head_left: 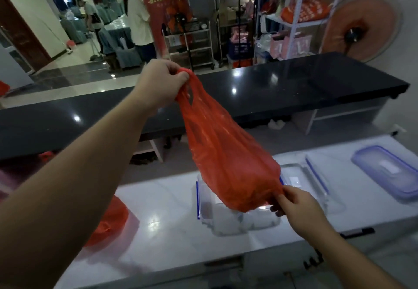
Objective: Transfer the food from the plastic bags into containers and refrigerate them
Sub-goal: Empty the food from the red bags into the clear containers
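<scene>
A red plastic bag point(226, 160) hangs in the air above the white worktop point(158, 200). My left hand point(161, 80) grips its handles high up. My right hand point(294, 203) pinches the bag's bottom corner. Directly under the bag stands a clear container point(226, 223) with blue clips, with pale food in it. A second clear container point(316, 182) lies just to the right. A blue-tinted lid point(389, 171) rests at the far right. Another red bag point(108, 223) lies on the worktop to the left, partly behind my left forearm.
A long black counter point(294, 85) runs across behind the worktop. Beyond it are metal shelves point(294, 17), a trolley point(194, 42), a red banner and two people standing in the hall. A round fan point(362, 26) stands at the right wall.
</scene>
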